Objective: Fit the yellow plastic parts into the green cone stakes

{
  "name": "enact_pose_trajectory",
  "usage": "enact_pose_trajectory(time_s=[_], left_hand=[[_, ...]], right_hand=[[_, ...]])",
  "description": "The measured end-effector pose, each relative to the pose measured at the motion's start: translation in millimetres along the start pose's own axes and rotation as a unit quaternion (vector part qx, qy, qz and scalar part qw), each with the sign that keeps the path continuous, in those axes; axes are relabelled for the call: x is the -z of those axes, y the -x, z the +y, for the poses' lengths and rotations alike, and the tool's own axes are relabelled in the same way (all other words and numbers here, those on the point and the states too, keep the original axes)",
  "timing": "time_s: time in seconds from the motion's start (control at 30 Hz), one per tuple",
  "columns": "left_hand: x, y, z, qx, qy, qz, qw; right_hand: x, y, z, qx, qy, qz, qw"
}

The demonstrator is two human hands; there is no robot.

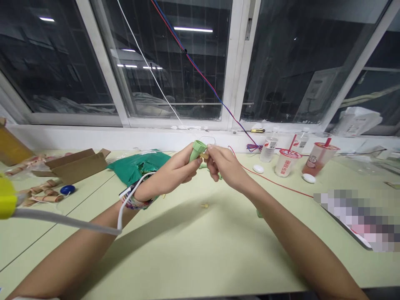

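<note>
My left hand (175,168) is closed around a light green plastic tube-like part (198,149), its ribbed, open round end tilted up. Pinched in the fingers of my right hand (223,162) is a small yellow piece (205,156), held against the side of the green part; whether it is seated in it I cannot tell. Another small yellow piece (204,205) lies on the table below my hands. Behind my right forearm, a bit of another green part (259,213) shows, mostly hidden. More green shows between and beside my hands, its shape partly covered.
A green plastic bag (137,164) and an open cardboard box (78,166) lie left. Drink cups (287,162), (318,160) and a bottle (268,149) stand back right. A red wire (275,183) crosses the pale table (193,258). A white cable (121,216) hangs by my left wrist.
</note>
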State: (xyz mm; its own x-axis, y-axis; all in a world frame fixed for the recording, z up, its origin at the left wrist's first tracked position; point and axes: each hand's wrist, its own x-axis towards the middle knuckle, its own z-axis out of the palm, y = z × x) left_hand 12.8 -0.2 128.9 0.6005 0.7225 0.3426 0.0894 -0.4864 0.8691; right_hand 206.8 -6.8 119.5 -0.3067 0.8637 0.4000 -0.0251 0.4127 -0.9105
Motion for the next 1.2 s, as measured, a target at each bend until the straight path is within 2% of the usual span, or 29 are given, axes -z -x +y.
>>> enact_pose_trajectory(time_s=[0.07,0.2,0.4,0.53,0.73,0.83,0.9,0.97,1.03,1.13,1.2], left_hand=[[-0.6,-0.9,-1.9,0.022,0.044,-0.03,0.998],[-3.1,-1.5,-7.2,0.05,0.091,-0.055,0.993],[-6.9,-3.0,-15.7,0.083,0.126,-0.082,0.985],[-7.6,-4.8,-18.7,0.088,0.129,-0.084,0.984],[-7.3,-5.5,-17.8,0.08,0.103,-0.075,0.989],[-4.7,-5.3,-16.3,0.049,0.012,-0.024,0.998],[-1.4,-5.8,-14.7,0.003,-0.078,0.051,0.996],[2.7,-7.0,-13.0,-0.042,-0.167,0.133,0.976],[7.0,-8.7,-12.2,-0.059,-0.227,0.181,0.955],[12.3,-11.2,-14.1,-0.03,-0.211,0.168,0.963],[14.5,-12.2,-16.7,-0.019,-0.176,0.145,0.974]], right_hand=[[3.2,0.5,0.9,0.087,0.092,0.048,0.991],[12.3,1.9,-6.3,0.175,0.184,0.035,0.967],[18.5,0.7,-10.8,0.196,0.247,0.015,0.949],[18.1,-1.2,-7.0,0.185,0.237,0.007,0.954],[22.8,-1.4,-10.6,0.146,0.151,-0.029,0.977],[33.3,-7.4,-5.1,0.117,0.119,-0.052,0.985],[44.8,-16.4,7.8,0.082,0.088,-0.041,0.992],[58.2,-27.7,27.9,0.037,0.064,-0.004,0.997],[70.4,-38.2,51.4,-0.031,0.054,0.039,0.997],[81.0,-46.5,83.2,-0.139,0.093,0.099,0.981],[82.4,-46.3,99.1,-0.178,0.133,0.124,0.967]])
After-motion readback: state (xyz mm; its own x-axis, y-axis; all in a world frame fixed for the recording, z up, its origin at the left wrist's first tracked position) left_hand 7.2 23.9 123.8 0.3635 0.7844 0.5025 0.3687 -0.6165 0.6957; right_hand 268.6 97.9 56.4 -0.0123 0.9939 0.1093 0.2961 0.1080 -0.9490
